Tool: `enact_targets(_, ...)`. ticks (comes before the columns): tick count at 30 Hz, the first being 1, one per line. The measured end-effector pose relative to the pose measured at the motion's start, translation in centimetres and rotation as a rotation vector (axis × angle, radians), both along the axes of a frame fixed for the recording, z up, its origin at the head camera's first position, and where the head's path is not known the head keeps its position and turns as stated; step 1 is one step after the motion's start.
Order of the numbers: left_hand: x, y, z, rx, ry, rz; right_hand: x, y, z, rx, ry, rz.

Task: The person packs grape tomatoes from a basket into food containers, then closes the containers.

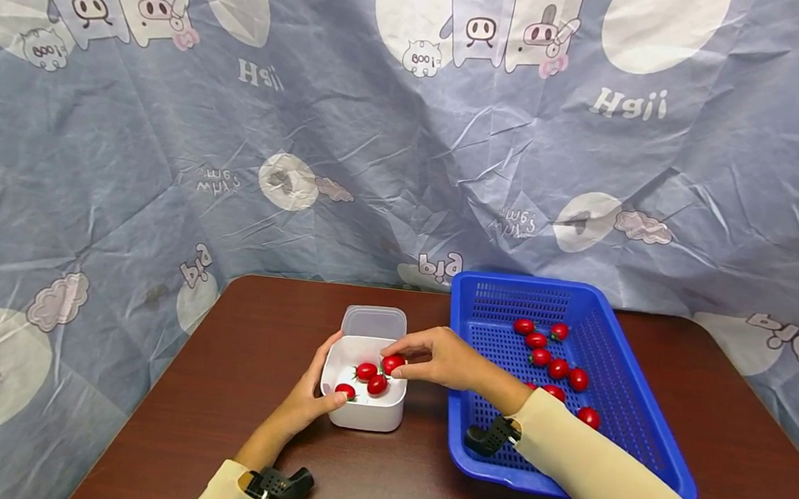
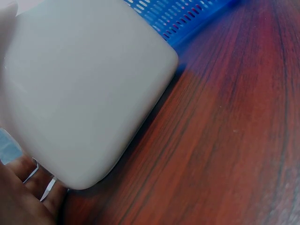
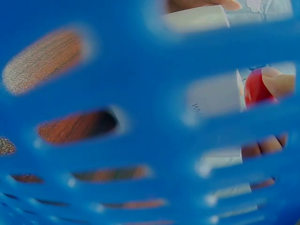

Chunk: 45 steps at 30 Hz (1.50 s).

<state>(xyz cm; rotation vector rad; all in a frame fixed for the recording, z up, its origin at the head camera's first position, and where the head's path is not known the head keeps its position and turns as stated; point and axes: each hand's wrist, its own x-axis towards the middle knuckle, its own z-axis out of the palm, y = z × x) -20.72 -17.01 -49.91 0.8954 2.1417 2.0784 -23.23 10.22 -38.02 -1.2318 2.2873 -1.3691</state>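
Observation:
My left hand [image 1: 302,401] holds a white plastic container [image 1: 365,418] by its left side, thumb over the rim and fingers along the outer wall. In the left wrist view, the smooth wall of the container [image 2: 89,93] fills much of the picture, fingers behind its lower corner. Between thumb and fingers, my right hand [image 1: 443,356] pinches a red cherry tomato [image 1: 392,365] over the container's right side. Several more cherry tomatoes [image 1: 376,385] lie inside the container. Through basket slots, the right wrist view shows the pinched tomato [image 3: 255,89] against a fingertip.
A blue slotted basket [image 1: 454,444] stands on the right, under my right forearm, with several tomatoes [image 1: 559,368] spread inside. Directly behind the container lies a translucent lid [image 1: 375,322]. Everything stands on a dark brown wooden table [image 1: 216,392], with a patterned grey-blue cloth [image 1: 382,121] behind.

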Motion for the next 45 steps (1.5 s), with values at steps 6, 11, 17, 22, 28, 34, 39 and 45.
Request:
enact_targets(6, 0.0, -0.1, -0.1, -0.009, 0.002, 0.004, 1.2, -0.1, 1.8, 0.015, 0.013, -0.007)
enact_targets(11, 0.0, -0.1, -0.1, 0.003, 0.005, -0.005, 1.4, -0.1, 2.1, 0.027, 0.046, -0.018)
enact_targets(17, 0.0, 0.0, -0.1, 0.01, 0.0, -0.008, 1.4, -0.1, 2.1, 0.037, 0.042, -0.016)
enact_targets(22, 0.0, 0.0, -0.2, 0.008, 0.0, -0.009, 1.4, 0.0, 2.2, 0.043, 0.039, -0.014)
enact_targets(28, 0.1, 0.0, -0.1, 0.016, -0.011, -0.011, 0.7, 0.0, 1.5, 0.041, 0.027, -0.007)
enact_targets(34, 0.2, 0.3, -0.3, 0.01, -0.025, -0.01, -0.8, 0.7, -0.4, 0.025, 0.018, 0.012)
enact_targets(39, 0.2, 0.4, -0.2, 0.008, -0.028, -0.012, -0.8, 1.3, 0.4, -0.004, -0.026, 0.017)
enact_targets(45, 0.1, 0.0, 0.0, 0.011, 0.002, -0.004, -0.8, 2.3, 2.0, 0.014, 0.015, -0.021)
